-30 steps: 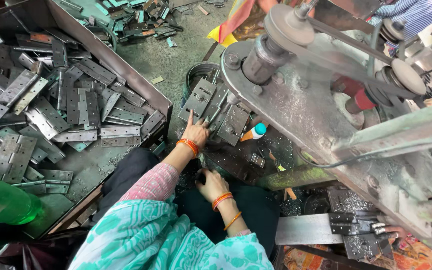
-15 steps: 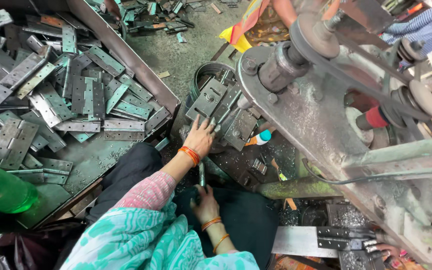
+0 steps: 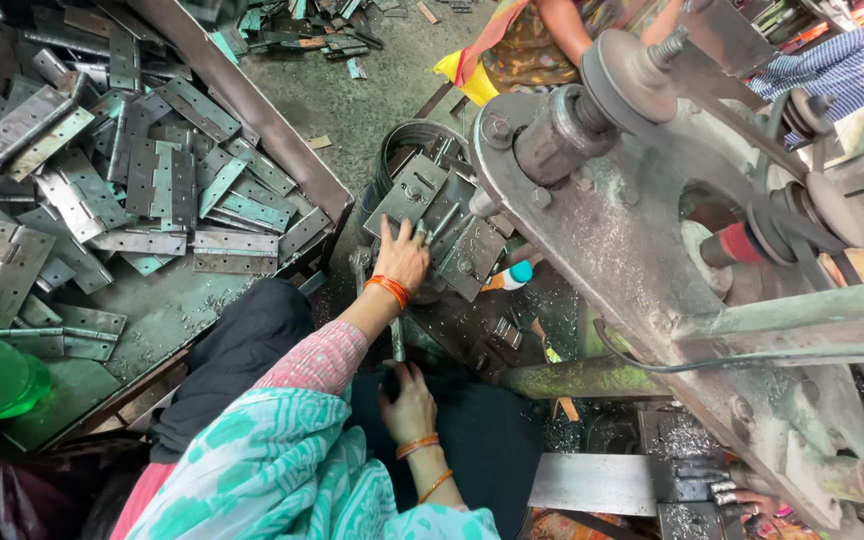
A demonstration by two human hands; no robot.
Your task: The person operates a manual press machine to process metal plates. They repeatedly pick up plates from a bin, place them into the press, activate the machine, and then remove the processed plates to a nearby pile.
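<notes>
Metal hinge plates (image 3: pixel 430 215) under left hand (image 3: pixel 401 257), right hand (image 3: pixel 410 402) low

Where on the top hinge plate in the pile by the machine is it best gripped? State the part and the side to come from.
Take the hinge plate by its near lower edge, where the left hand already rests. It lies tilted on other plates, so that edge is lifted and free. Come from the person's side: the machine body blocks the right, and the round bin rim crowds the far edge. A pinch grip across the thin plate looks best.
</notes>
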